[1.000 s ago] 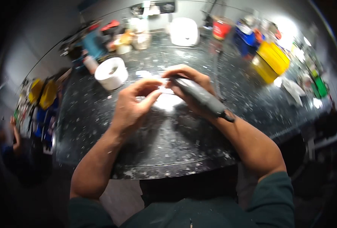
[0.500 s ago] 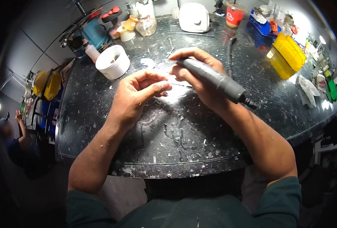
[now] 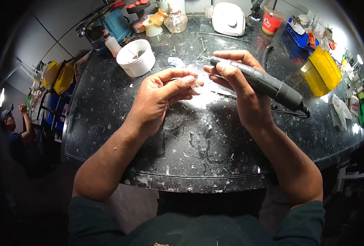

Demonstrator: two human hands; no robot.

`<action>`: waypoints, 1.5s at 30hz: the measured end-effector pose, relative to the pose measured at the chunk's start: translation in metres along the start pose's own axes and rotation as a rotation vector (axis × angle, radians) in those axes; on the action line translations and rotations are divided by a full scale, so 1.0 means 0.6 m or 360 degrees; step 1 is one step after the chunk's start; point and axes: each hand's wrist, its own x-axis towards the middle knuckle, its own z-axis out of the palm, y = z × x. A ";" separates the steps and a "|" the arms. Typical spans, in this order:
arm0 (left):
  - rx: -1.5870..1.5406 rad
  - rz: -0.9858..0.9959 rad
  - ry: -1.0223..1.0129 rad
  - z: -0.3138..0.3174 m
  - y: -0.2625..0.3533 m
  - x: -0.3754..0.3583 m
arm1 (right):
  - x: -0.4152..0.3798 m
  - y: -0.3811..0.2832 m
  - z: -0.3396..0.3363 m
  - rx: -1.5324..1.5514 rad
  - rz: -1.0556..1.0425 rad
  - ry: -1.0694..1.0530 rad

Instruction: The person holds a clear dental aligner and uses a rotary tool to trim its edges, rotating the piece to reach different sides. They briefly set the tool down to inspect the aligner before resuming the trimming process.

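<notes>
My left hand (image 3: pixel 151 100) is closed in a pinch on a small clear piece (image 3: pixel 197 87), glossy in the bright light and partly hidden by the fingers. To its right, my right hand (image 3: pixel 251 100) grips a dark rotary handpiece (image 3: pixel 277 87), thumb along its upper side. The handpiece tip points left toward the clear piece, with a gap between them. From its rear end runs a coiled black cord (image 3: pixel 305 110). A thin metal tool (image 3: pixel 224 93) lies on the bench below the right fingers. A small blue-and-white piece (image 3: pixel 176 62) rests behind the left hand.
White dust and specks cover the black bench (image 3: pixel 182 156). A white tub (image 3: pixel 135 59) stands at left, near a squeeze bottle (image 3: pixel 112 43). A white device (image 3: pixel 228 19) and a red cup (image 3: pixel 272 20) sit behind; a yellow bin (image 3: pixel 323 71) is at right. Another person (image 3: pixel 18 127) stands far left.
My right hand and the handpiece have drawn rightward, away from my left hand, and the thumb now lies on top of the handpiece. The clear piece shows more plainly. The whole view has shifted.
</notes>
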 end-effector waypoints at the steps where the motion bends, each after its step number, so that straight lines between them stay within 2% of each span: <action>1: -0.0003 -0.0001 0.0001 0.000 0.000 0.000 | -0.002 0.000 0.000 -0.0034 -0.0009 -0.0037; 8: -0.0092 0.0006 -0.0053 -0.006 -0.009 0.003 | -0.008 -0.007 0.002 -0.0103 0.0043 -0.0052; 11: -0.0135 -0.0022 -0.0084 -0.011 -0.008 0.003 | -0.009 -0.006 0.002 -0.0279 -0.0044 -0.0030; 14: -0.0196 -0.0066 -0.0129 -0.015 -0.007 0.005 | -0.003 0.002 0.007 -0.0045 -0.0092 0.0023; 19: -0.0116 -0.0019 -0.0104 -0.015 -0.008 0.004 | -0.006 -0.005 0.003 -0.0063 -0.0024 0.0015; 21: -0.0095 -0.0026 -0.0081 -0.016 -0.009 0.004 | -0.006 0.000 -0.002 -0.0209 -0.0100 -0.0022; 25: -0.0115 -0.0027 -0.0126 -0.016 -0.007 0.005 | -0.004 0.004 -0.001 -0.0129 -0.0146 -0.0029; 31: -0.0072 0.0067 -0.0093 -0.011 -0.013 0.005 | -0.009 -0.010 0.002 -0.0363 -0.0147 -0.0081; 33: -0.0074 0.0069 -0.0100 -0.013 -0.011 0.005 | -0.010 -0.010 -0.001 -0.0820 -0.0360 -0.0177; 42: -0.0119 0.0065 -0.0130 -0.014 -0.011 0.005 | -0.008 -0.001 -0.002 -0.0489 -0.0313 -0.0153; 45: -0.0093 0.0070 -0.0127 -0.015 -0.012 0.006 | -0.010 -0.004 -0.001 -0.0521 -0.0310 -0.0152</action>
